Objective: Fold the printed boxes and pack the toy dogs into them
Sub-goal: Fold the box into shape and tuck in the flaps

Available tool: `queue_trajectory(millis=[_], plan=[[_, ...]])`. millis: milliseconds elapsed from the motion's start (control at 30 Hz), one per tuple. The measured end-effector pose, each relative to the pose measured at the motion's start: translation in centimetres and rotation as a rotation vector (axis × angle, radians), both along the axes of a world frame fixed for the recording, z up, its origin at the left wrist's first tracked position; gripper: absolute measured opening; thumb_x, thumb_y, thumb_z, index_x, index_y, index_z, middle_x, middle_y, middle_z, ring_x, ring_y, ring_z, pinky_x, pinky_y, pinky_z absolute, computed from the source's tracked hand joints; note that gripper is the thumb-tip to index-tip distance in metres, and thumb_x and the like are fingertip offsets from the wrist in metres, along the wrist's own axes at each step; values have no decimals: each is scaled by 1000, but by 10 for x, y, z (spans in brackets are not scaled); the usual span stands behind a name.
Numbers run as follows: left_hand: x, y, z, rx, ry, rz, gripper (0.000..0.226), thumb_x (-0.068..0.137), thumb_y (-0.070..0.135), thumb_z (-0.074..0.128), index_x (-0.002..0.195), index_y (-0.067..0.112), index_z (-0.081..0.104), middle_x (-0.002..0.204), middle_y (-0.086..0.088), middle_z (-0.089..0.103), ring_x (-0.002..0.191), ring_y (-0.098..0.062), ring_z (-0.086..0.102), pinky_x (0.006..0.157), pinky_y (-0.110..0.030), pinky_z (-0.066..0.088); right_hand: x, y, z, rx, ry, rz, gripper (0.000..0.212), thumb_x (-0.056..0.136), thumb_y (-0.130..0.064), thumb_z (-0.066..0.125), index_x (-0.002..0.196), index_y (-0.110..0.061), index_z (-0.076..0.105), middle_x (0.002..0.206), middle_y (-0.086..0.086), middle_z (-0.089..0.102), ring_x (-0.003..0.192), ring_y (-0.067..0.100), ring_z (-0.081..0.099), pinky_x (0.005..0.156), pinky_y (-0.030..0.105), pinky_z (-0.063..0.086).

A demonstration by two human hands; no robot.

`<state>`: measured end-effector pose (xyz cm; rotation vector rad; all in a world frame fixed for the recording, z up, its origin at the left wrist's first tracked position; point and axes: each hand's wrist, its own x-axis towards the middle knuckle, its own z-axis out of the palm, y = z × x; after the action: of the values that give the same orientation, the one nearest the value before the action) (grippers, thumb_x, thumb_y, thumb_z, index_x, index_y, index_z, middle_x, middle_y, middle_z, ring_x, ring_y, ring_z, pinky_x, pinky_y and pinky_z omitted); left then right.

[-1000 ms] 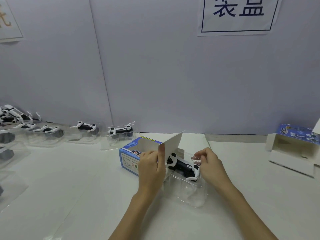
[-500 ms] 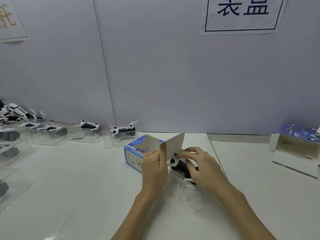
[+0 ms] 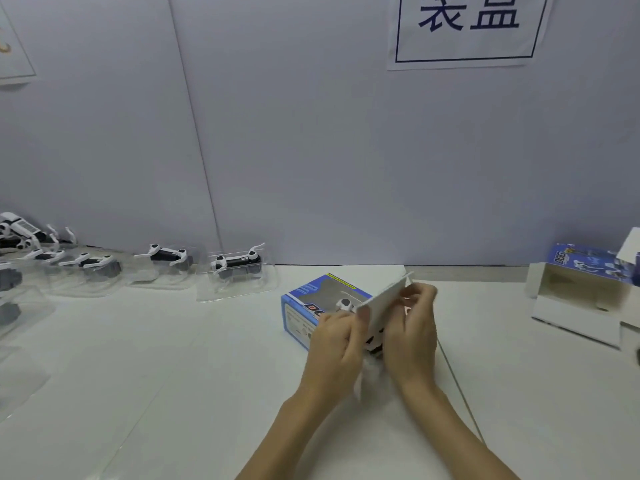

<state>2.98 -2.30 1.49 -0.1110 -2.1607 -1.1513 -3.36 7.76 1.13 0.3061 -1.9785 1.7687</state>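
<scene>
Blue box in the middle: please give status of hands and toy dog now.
Left hand holds the blue box and its flap. Right hand pinches the flap's far edge. Toy dog mostly inside. Nothing in the way.

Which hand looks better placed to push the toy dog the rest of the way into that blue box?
Probably the right hand: it sits at the blue printed box's open end, behind the white flap which the left hand pinches.

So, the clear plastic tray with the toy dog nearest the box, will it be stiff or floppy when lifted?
The clear tray looks thin, so probably bendy and light. The toy dog rides high in it, so it may tip if gripped by one edge.
</scene>
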Motion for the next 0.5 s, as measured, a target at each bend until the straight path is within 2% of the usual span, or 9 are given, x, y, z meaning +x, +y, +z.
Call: queue_trajectory(millis=[67, 133, 200, 233, 267, 333, 367, 433, 500], plan=[[3, 5, 1, -113, 1, -89, 39, 106, 60, 37, 74, 44, 54, 77, 25, 57, 84, 1, 51, 85, -24, 35, -4, 1, -4, -189, -112, 18, 11, 99, -30, 46, 101, -34, 36, 93, -5, 66, 85, 20, 66, 66, 40, 49], [4, -3, -2, -314, -13, -144, 23, 100, 63, 51, 110, 47, 63, 106, 29, 64, 114, 4, 53, 108, -36, 28, -8, 8, -4, -241, -145, 1, 16, 106, -26, 51, 106, -32, 36, 94, -7, 67, 87, 17, 68, 66, 33, 50], [5, -14, -6, -535, -70, -143, 53, 95, 61, 60, 145, 48, 48, 138, 34, 53, 140, 2, 38, 120, -46, 9, -12, 16, -1, -379, -199, 67, 31, 96, -34, 62, 115, -23, 39, 104, 4, 67, 91, 16, 66, 69, 24, 52], [5, -17, -7, -580, -106, -132, 61, 94, 59, 59, 151, 48, 41, 147, 35, 46, 145, 2, 29, 122, -48, 2, -13, 17, -1, -443, -232, 93, 44, 88, -40, 65, 116, -17, 40, 106, 11, 65, 88, 18, 65, 70, 24, 54], [5, -19, -7, -583, -128, -130, 65, 93, 57, 58, 154, 47, 38, 151, 35, 42, 147, 2, 24, 123, -49, -3, -15, 19, -1, -469, -258, 111, 44, 87, -36, 66, 117, -14, 42, 107, 16, 64, 86, 21, 63, 71, 27, 55], [6, -20, -5, -528, -160, -140, 65, 92, 49, 56, 154, 44, 39, 151, 31, 43, 147, 3, 23, 124, -47, -9, -18, 21, -5, -389, -316, 101, 13, 102, -11, 56, 114, -10, 50, 111, 22, 63, 90, 31, 61, 77, 33, 56], [6, -20, -4, -512, -166, -142, 63, 92, 45, 57, 154, 41, 40, 150, 29, 45, 148, 2, 24, 125, -48, -10, -21, 22, -6, -314, -367, 105, 9, 104, -5, 50, 109, -9, 57, 110, 22, 64, 92, 33, 61, 84, 40, 55], [5, -24, -1, -514, -171, -118, 59, 93, 42, 51, 151, 36, 43, 147, 23, 49, 146, -1, 28, 126, -50, -8, -27, 21, -9, -156, -446, 158, 22, 103, -4, 50, 91, -14, 66, 96, 14, 69, 83, 29, 63, 84, 44, 53], [5, -28, 1, -509, -176, -81, 62, 88, 43, 41, 148, 31, 47, 143, 19, 54, 143, -5, 34, 127, -49, -7, -27, 18, -9, 77, -463, 179, 33, 102, -4, 55, 74, -21, 60, 78, 5, 66, 70, 22, 59, 73, 37, 48]])
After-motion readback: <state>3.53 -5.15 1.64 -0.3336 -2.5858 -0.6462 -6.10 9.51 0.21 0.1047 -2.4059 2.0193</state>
